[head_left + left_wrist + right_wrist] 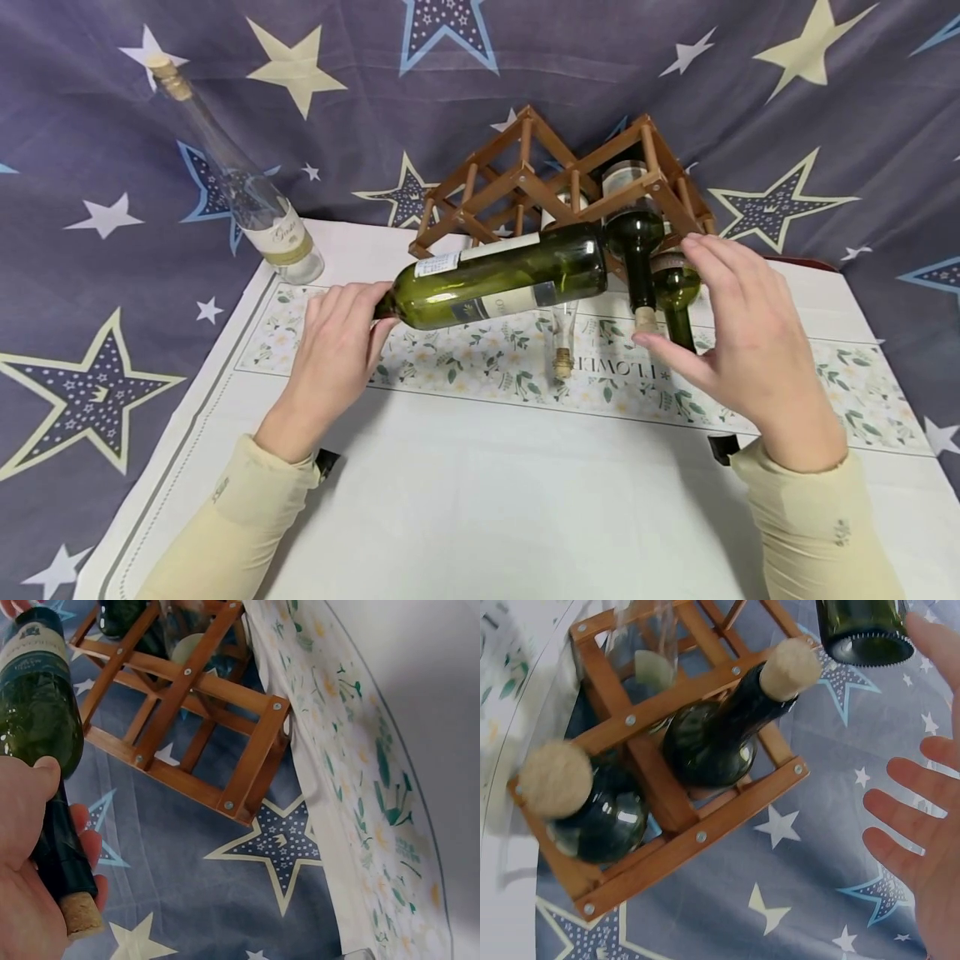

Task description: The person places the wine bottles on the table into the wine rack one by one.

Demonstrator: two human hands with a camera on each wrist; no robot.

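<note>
My left hand (337, 350) grips the neck of a green glass bottle (502, 279), which lies almost level above the table, its base to the right. In the left wrist view, a cork (80, 915) shows beyond the curled fingers of the hand (30, 847). My right hand (757, 342) has its fingers spread beside the rack's right end and grips nothing. The right wrist view has that hand (930, 817) near the held bottle's base (870, 646); contact is unclear. The wooden rack (465, 212) holds dark green corked bottles (637, 258) and a clear corked one (562, 333).
A tall clear corked bottle (277, 225) stands at the table's back left. A floral runner (465, 367) crosses the white tablecloth (480, 500). Behind the rack hangs a star-patterned cloth (360, 108).
</note>
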